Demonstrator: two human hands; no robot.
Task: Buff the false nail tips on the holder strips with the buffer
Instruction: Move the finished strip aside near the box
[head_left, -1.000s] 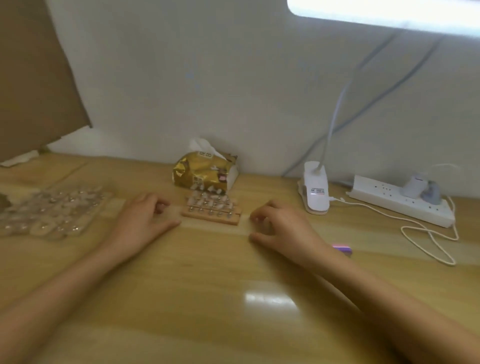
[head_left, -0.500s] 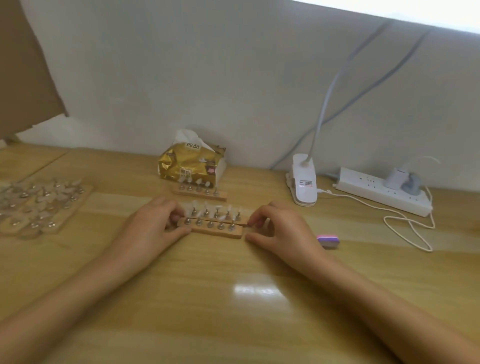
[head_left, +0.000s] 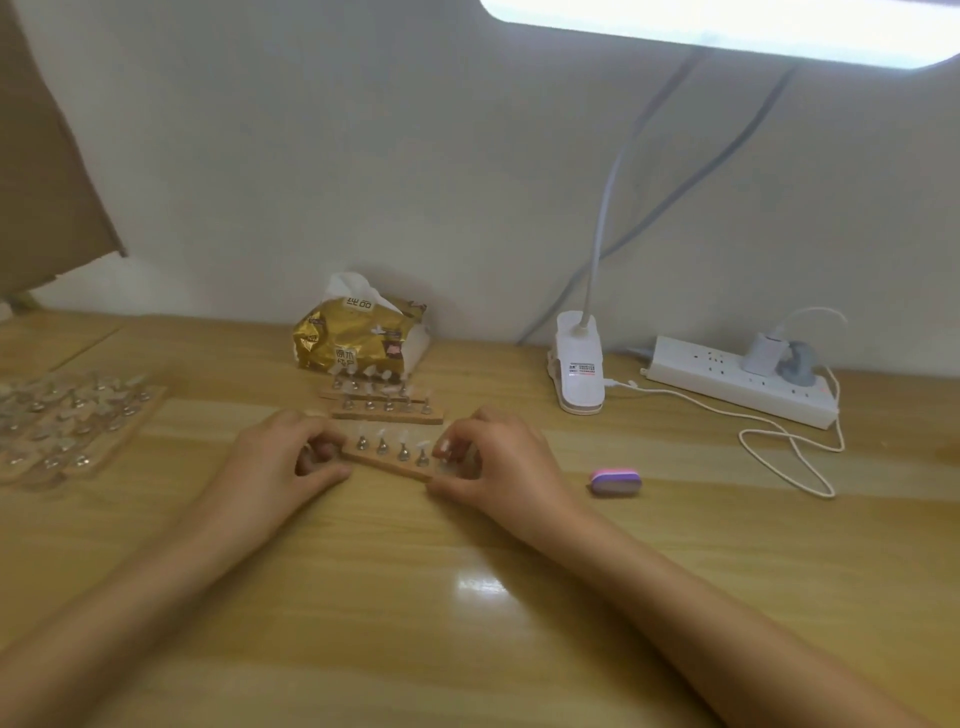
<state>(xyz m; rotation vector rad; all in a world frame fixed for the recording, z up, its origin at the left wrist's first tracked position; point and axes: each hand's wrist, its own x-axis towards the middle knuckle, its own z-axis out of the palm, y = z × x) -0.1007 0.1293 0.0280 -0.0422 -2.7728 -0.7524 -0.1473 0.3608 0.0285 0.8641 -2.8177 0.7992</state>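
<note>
A: Where is the holder strip?

B: The holder strip (head_left: 387, 464) is near the middle of the bench (head_left: 467, 597), a little slanted and held between both hands. It looks to rest on the wood, though the blur leaves that unsure.

A: And the hands?

B: The left hand (head_left: 275, 467) has its fingers curled round the strip's left end, with the thumb at the near edge. The right hand (head_left: 501, 465) pinches the right end the same way.

A: The nail tips?

B: Pale nail tips (head_left: 381, 434) stand on small metal pegs along the strip. Four show plainly, and fingers cover the ends.

A: The buffer?

B: The buffer (head_left: 615, 482), pink on top and purple below, lies on the bench to the right of the right hand. It is apart from that hand and neither hand touches it.

A: What else is there?

B: Two more strips (head_left: 387, 413) sit just beyond the held one, in front of a gold tissue pack (head_left: 358, 338) by the wall. A cluster of strips (head_left: 78, 421) lies at the far left. To the right are a white clip lamp (head_left: 576, 371) and a power strip (head_left: 737, 387) with a plug in it.

A: Any writing?

B: The tissue pack has printed characters on its front. The lamp's clip has a small label in red and black. Both are too blurred to read.
</note>
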